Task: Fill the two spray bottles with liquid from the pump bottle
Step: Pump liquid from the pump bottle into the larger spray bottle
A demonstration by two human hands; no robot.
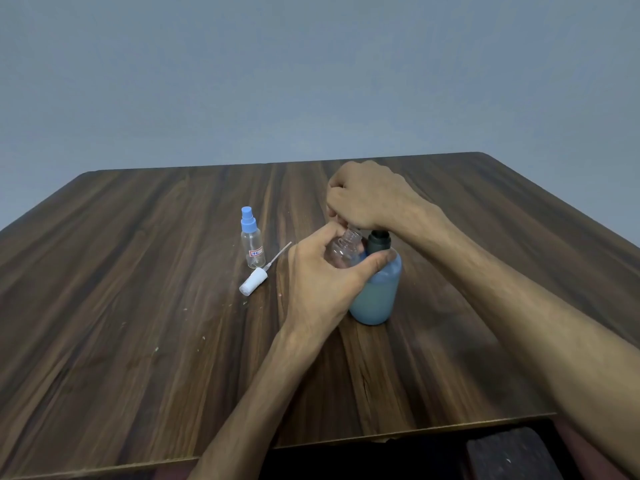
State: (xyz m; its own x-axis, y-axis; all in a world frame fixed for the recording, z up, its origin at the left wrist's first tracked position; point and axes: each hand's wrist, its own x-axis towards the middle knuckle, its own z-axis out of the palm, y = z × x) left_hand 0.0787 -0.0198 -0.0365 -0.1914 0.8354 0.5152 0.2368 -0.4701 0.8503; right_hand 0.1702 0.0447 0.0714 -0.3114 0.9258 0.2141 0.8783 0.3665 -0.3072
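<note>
Nearest the camera, below the near edge of the wooden table [138, 306], sits a dark, blurred object [509, 452] that cannot be made out. On the table, the left hand [322, 282] has its fingers and thumb curled round a small clear spray bottle [344, 249], holding it with its open threaded neck up, tilted and pressed against the left side of the pump bottle [377, 292]. The pump bottle stands upright near the middle of the table; its body is blue, holding a paler blue liquid in the lower part, and it has a dark collar at the top. No brand or writing shows on it. The right hand [367, 199] comes over from the right and sits on top of the pump head, fingers curled down over it so the spout is hidden; the fingertips end just above the open neck of the held bottle. To the left, well apart from the hands, the second spray bottle [252, 242] stands upright with its blue spray cap on; it is clear and carries a small white label with a red border and handwritten marks too small to read with certainty. Just in front of it lies a white spray head [254, 280] with its thin dip tube pointing away toward the right.
</note>
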